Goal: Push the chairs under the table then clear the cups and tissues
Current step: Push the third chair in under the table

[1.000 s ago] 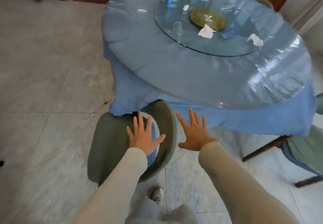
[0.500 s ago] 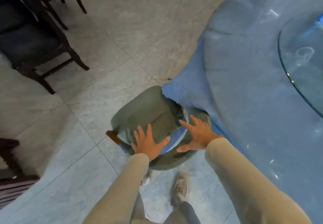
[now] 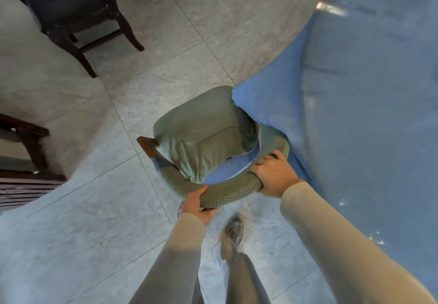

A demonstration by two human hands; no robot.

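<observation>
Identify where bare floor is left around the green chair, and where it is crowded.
Bare tile lies between the green chair and the dark chairs, and beside the person's shoe. It is crowded where the blue tablecloth drapes onto the seat, and where both hands grip the backrest.

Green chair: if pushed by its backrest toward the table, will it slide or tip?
The green chair probably slides: the tiled floor looks smooth. Both the left hand and right hand grip its curved backrest up high, so a hard shove might tip it. The hanging tablecloth may drag over the seat.
</observation>
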